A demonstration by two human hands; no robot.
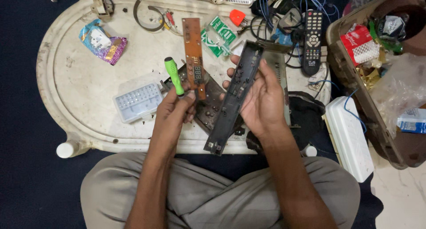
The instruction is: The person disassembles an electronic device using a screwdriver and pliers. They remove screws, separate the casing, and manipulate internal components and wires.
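In the middle of the frame the right hand is clamped around a long black plastic front panel, thumb on its near face and fingers behind. The panel's long axis runs on a diagonal, its lower end pointing toward the bottom centre of the frame and its upper end toward the upper right, and its hollow inner side faces the camera. Just left of it the left hand is closed on a green-handled screwdriver, whose handle stands up toward the top of the frame. Beside the handle an orange-brown circuit board strip with a small digit display runs almost vertically; whether the left hand also holds it I cannot tell.

All this sits over an off-white oval table, scuffed and stained. On it lie a clear bit case at centre left, a foil packet at upper left and a black remote control at upper right among blue wires. A brown bin of scraps fills the right edge. The floor around is dark blue.
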